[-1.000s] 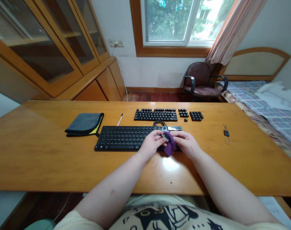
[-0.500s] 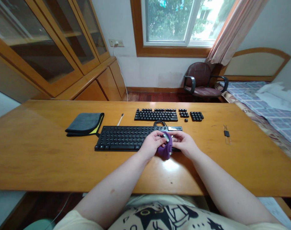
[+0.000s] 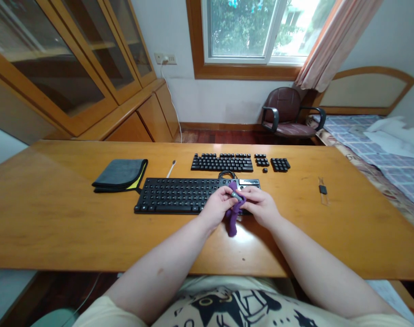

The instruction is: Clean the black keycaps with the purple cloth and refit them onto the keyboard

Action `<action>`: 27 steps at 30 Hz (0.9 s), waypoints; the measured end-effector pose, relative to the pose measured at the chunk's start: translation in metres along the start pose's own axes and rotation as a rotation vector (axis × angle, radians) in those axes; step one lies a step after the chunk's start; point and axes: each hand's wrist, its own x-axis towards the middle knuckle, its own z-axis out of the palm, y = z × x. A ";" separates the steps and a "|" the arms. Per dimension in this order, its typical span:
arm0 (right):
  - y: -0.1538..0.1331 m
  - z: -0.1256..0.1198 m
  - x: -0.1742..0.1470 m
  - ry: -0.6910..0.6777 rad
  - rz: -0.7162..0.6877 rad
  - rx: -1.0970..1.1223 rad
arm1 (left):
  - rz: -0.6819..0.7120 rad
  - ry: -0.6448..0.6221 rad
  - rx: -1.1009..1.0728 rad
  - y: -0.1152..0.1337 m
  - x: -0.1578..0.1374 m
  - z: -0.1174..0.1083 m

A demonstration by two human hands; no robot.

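Observation:
Over the right end of a black keyboard base (image 3: 173, 195) stripped of its keycaps, both hands meet at a purple cloth (image 3: 232, 222). My left hand (image 3: 215, 207) pinches a small silver-grey object (image 3: 236, 196) whose kind I cannot make out. My right hand (image 3: 262, 208) has its fingers closed on the cloth, which wraps around the object's right end and hangs toward the desk. Behind the base lie black keycaps (image 3: 224, 163) grouped in keyboard layout, and a coiled black cable (image 3: 227, 174).
On the wooden desk (image 3: 91, 236) a folded grey cloth (image 3: 120, 175) with yellow lining lies left, beside a white toothbrush (image 3: 171, 168). A wire keycap puller (image 3: 322, 190) with a black handle lies right. Beyond the desk stands a brown armchair (image 3: 284, 111).
The purple cloth has been drawn around the silver-grey object's end and now hangs lower in a narrow strip. My right hand has moved slightly left, closer to my left.

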 end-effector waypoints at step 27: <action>-0.004 0.010 -0.002 0.057 0.015 -0.072 | 0.147 0.082 0.218 0.011 -0.002 -0.003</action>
